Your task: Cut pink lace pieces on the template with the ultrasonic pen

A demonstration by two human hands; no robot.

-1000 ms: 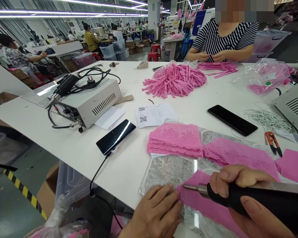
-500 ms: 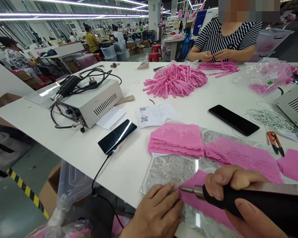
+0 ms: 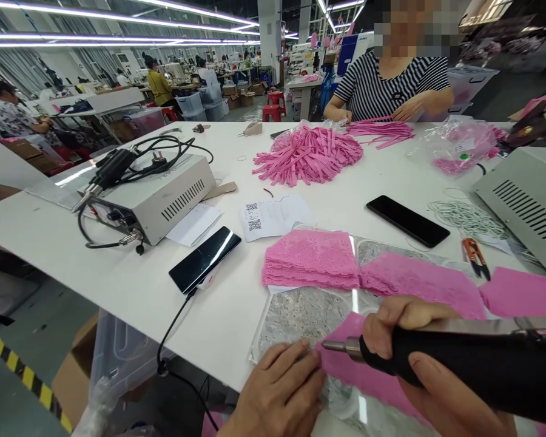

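My right hand (image 3: 437,376) is wrapped round the black handle of a cutting tool (image 3: 473,364); its metal tip (image 3: 334,346) points left at the edge of a pink lace piece (image 3: 364,373). My left hand (image 3: 277,394) lies on the scratched glass plate (image 3: 300,315) at the table's near edge, fingers close together, pressing down the lace's left edge right beside the tip. Behind lie a stack of pink lace (image 3: 309,258) and a second lace pile (image 3: 418,279).
Left stands a grey control box (image 3: 164,194) with cables and a spare tool. Two black phones (image 3: 204,258) (image 3: 407,220), a QR paper (image 3: 273,215), orange snips (image 3: 475,255), white rubber bands (image 3: 468,218), a pink strap heap (image 3: 307,155). Opposite, a person in stripes (image 3: 391,85) handles straps.
The view has shifted slightly, so everything sits a little further left and higher. The tool tip and my hands stay together at the lace edge.
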